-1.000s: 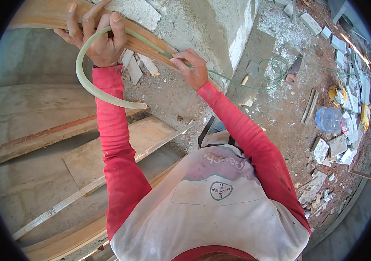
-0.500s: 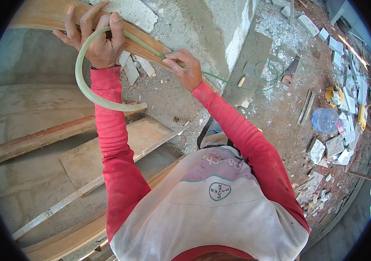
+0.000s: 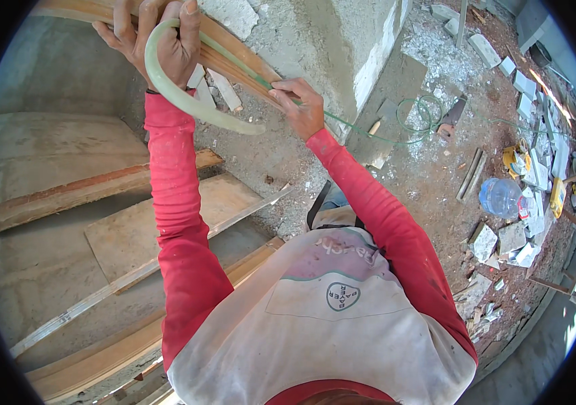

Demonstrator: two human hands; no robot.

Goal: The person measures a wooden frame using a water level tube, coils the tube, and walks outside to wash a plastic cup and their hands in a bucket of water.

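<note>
My left hand (image 3: pixel 170 44) is closed at the upper left, its fingers over a wooden board (image 3: pixel 231 47) and round a pale translucent hose (image 3: pixel 190 101). From that hand the hose curls down and to the right, and its loose end hangs above the floor. Farther along the board my right hand (image 3: pixel 301 108) pinches the hose, which is thinner-looking and darker green there. A green length of hose (image 3: pixel 349 125) runs on from my right hand to loose coils on the floor. The right fingertips rest against the board's edge; the left palm is hidden.
A concrete wall (image 3: pixel 315 47) stands just beyond the board. On the right lie a handsaw (image 3: pixel 451 118), a clear water jug (image 3: pixel 500 197), a yellow bag (image 3: pixel 516 160) and broken blocks (image 3: pixel 483 50). Planks (image 3: pixel 65 196) and a long metal straightedge (image 3: pixel 79 310) cross the lower left.
Both hands have shifted a little, the left up and right, the right slightly right and down. The hose's loose end has swung up and right, off my left forearm.
</note>
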